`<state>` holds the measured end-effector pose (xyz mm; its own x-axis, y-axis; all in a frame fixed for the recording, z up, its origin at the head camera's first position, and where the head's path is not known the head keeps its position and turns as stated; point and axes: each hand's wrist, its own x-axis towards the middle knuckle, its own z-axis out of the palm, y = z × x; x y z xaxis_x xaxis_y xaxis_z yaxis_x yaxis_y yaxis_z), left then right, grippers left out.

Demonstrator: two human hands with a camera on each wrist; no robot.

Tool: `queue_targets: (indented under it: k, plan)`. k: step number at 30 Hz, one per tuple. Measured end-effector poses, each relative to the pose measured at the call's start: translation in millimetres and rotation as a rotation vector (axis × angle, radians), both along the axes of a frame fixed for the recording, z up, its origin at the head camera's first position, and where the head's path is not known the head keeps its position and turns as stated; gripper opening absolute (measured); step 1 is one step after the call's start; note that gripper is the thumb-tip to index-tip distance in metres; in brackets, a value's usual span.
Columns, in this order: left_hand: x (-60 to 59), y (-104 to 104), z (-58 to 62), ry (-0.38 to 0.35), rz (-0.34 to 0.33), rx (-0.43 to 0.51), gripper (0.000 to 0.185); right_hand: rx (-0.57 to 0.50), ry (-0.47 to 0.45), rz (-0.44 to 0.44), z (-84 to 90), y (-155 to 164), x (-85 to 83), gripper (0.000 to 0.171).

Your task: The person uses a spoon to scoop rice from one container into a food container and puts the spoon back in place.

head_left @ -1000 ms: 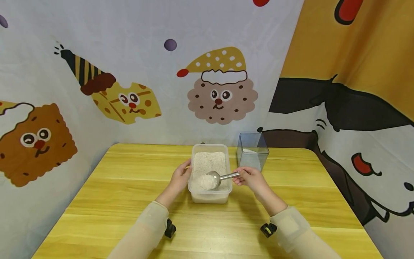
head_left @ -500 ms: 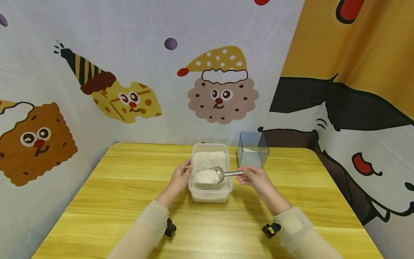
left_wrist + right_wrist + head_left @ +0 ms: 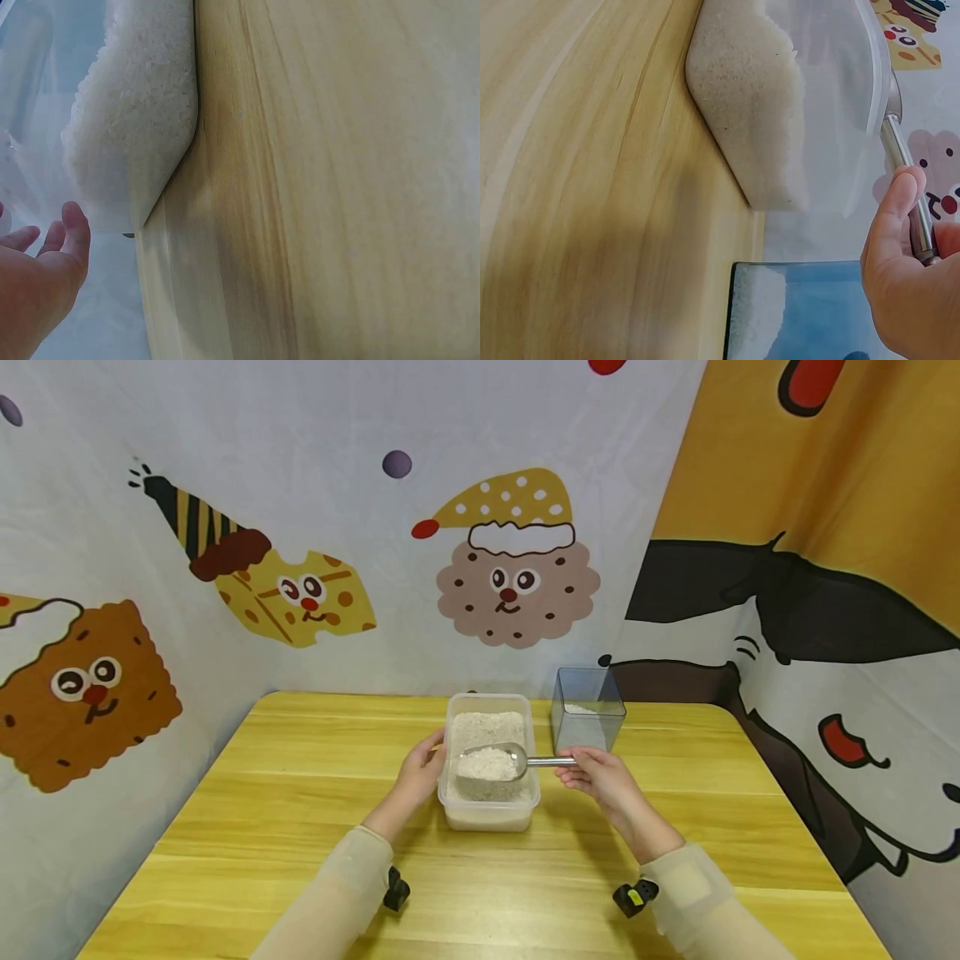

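A clear plastic container (image 3: 491, 818) of rice (image 3: 487, 724) stands in the middle of the table in the head view. Over it is a metal scoop (image 3: 521, 761) heaped with rice, held level by its handle in my right hand (image 3: 603, 777). The right wrist view shows the thumb and fingers of that hand (image 3: 907, 277) pinching the handle beside the container's rim. My left hand (image 3: 417, 772) rests against the container's left side. In the left wrist view, the fingers (image 3: 75, 229) of this hand look relaxed at the clear wall; the thumb is unclear.
A bluish clear square bin (image 3: 587, 727) with some rice in it stands behind and right of the container, close to my right hand. The wooden table (image 3: 315, 760) ends at a cartoon-printed curtain (image 3: 337, 460) along the back and sides.
My right hand has drawn the scoop up and slightly right, turning it level above the rice in the container. The left hand has stayed at the container's side.
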<state>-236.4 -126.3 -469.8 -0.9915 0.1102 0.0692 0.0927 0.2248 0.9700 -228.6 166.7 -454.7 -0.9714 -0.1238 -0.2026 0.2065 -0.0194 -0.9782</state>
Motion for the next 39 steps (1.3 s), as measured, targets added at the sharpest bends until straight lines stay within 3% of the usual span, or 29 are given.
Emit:
queue_targets:
  k: [13,21,32,39]
  plan:
    - [3.4,0.5,3.1,0.011,0.0,-0.007,0.044,-0.06,0.014,-0.017,-3.0,10.1,5.3,0.042]
    - [-15.8,-0.5,-30.7,0.031,0.053,-0.026,0.044,-0.104,0.025,-0.023,5.4,14.8,8.1,0.037]
    - [-16.3,-2.2,-32.4,0.028,0.03,-0.002,0.046,-0.156,0.086,-0.025,21.3,24.9,6.7,0.029]
    - [-14.9,-4.0,-34.1,0.101,0.014,0.003,0.047,-0.235,0.141,-0.036,34.4,39.0,4.4,0.028]
